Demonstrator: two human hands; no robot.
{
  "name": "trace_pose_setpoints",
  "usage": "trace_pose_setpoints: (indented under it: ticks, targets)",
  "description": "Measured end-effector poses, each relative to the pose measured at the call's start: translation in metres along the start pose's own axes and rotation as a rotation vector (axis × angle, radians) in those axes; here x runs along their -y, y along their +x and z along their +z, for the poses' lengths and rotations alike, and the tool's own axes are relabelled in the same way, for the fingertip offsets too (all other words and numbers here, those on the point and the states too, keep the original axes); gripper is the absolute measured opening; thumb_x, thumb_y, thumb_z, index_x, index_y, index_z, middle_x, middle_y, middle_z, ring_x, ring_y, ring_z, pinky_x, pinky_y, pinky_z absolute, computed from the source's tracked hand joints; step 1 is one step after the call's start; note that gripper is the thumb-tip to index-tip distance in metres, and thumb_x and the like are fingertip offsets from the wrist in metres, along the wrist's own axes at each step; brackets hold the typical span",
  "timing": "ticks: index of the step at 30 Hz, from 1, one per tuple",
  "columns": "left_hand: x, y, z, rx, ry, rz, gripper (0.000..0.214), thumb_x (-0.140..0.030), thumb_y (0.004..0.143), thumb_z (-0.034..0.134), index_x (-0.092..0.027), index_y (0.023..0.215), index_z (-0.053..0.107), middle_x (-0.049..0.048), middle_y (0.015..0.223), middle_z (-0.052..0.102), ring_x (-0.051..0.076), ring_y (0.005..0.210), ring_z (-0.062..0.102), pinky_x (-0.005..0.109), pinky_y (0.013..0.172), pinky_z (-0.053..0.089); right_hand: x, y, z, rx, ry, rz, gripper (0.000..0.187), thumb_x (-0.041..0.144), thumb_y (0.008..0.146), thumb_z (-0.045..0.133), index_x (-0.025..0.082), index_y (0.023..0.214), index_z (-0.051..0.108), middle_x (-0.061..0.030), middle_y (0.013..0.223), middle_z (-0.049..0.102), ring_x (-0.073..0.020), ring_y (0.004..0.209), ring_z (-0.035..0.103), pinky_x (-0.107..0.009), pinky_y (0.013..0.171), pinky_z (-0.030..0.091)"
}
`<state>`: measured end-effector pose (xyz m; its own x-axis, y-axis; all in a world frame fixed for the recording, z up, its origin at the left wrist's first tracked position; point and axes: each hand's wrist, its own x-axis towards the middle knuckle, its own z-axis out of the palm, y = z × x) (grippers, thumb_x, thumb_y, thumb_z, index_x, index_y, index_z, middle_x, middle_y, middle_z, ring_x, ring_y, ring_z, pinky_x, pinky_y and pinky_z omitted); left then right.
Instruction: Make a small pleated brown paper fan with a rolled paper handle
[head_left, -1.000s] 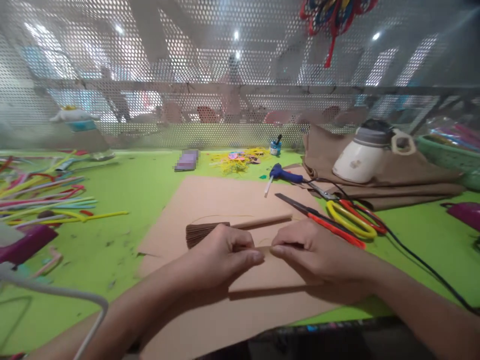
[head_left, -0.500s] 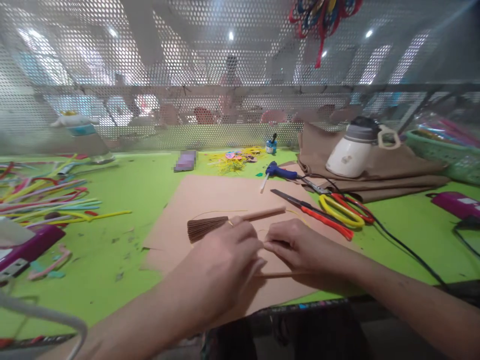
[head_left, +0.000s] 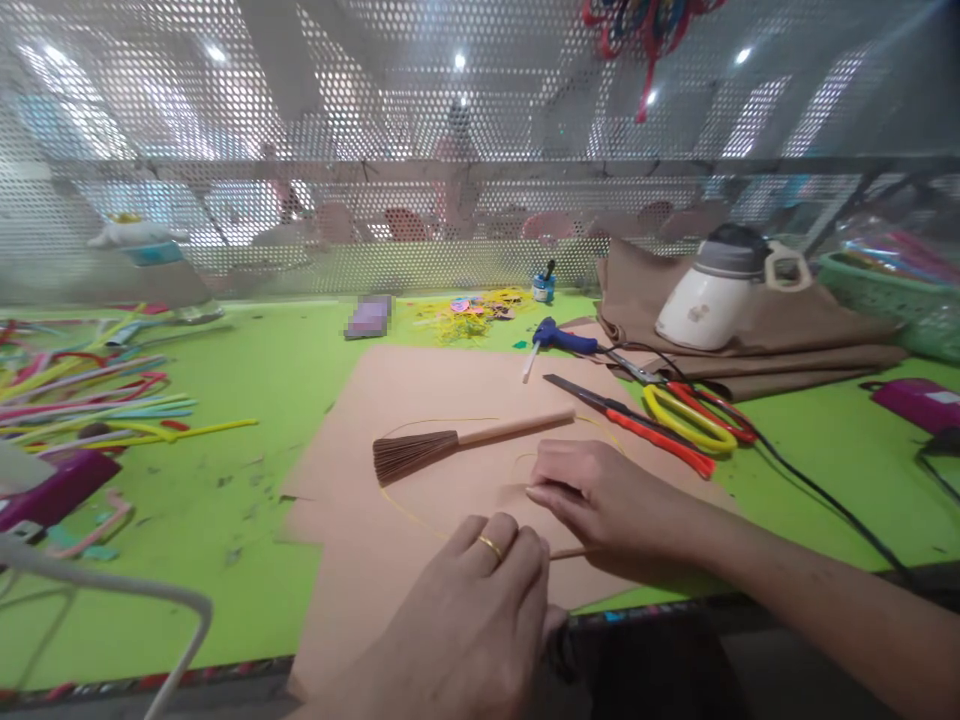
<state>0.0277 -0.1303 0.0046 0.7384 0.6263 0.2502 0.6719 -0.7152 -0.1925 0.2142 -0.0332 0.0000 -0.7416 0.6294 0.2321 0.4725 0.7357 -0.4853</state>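
Observation:
A small broom with pleated brown paper bristles and a rolled, light brown handle lies on a brown paper sheet. A thin yellow thread curves around it, one stretch running towards my left hand. That hand, a gold ring on one finger, is curled low over the sheet's near part; what its fingertips grip is hidden. To its upper right, my right hand is closed in a pinch just below the handle's end, and I cannot make out what is in it. A thin stick-like edge shows beneath it.
A blue glue gun, a black-bladed cutter with red handle and yellow-and-red scissors lie to the right. Behind stand a white jug and folded brown material. Coloured pipe cleaners lie at left.
My left hand has moved down towards me, away from the broom, uncovering its handle and the neck of its bristles. My right hand stays nearly in place, still pinched.

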Motion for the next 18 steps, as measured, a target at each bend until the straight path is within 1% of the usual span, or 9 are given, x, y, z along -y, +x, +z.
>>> trace_pose_setpoints:
  ticks: [4, 9, 13, 18]
  targets:
    - [0.0011, -0.0006, 0.003, -0.029, 0.015, 0.013, 0.023, -0.025, 0.098, 0.047, -0.014, 0.103, 0.067, 0.0096, 0.098, 0.066, 0.026, 0.087, 0.054, 0.041, 0.075, 0.043, -0.0007, 0.0017, 0.0013, 0.003, 0.006, -0.019, 0.024, 0.019, 0.097, 0.05, 0.018, 0.073, 0.053, -0.0006, 0.075, 0.055, -0.0146, 0.07, 0.047, -0.028, 0.065, 0.034]
    - [0.0022, -0.0009, 0.0049, -0.029, 0.071, 0.023, 0.032, -0.029, 0.099, 0.046, -0.01, 0.12, 0.062, 0.0119, 0.104, 0.069, 0.027, 0.089, 0.058, 0.041, 0.078, 0.04, 0.0042, 0.0038, -0.001, 0.044, -0.021, 0.0, 0.03, 0.018, 0.1, 0.042, 0.019, 0.07, 0.045, -0.0001, 0.073, 0.051, -0.014, 0.067, 0.044, -0.028, 0.065, 0.032]
    - [0.004, -0.0012, 0.0056, -0.028, 0.111, 0.019, 0.034, -0.029, 0.099, 0.042, -0.011, 0.119, 0.063, 0.012, 0.105, 0.07, 0.028, 0.091, 0.059, 0.041, 0.078, 0.041, 0.0026, 0.0042, -0.0008, 0.04, -0.003, -0.04, 0.031, 0.019, 0.101, 0.039, 0.02, 0.07, 0.042, 0.0006, 0.072, 0.049, -0.014, 0.066, 0.042, -0.028, 0.065, 0.031]
    - [0.0045, -0.0025, 0.0085, -0.053, 0.141, 0.038, 0.036, -0.03, 0.099, 0.04, -0.01, 0.12, 0.062, 0.0117, 0.106, 0.071, 0.027, 0.092, 0.059, 0.041, 0.08, 0.042, -0.0009, 0.0032, 0.0, 0.054, 0.058, -0.004, 0.032, 0.023, 0.102, 0.04, 0.02, 0.07, 0.042, 0.0015, 0.071, 0.048, -0.0136, 0.066, 0.043, -0.027, 0.065, 0.031]
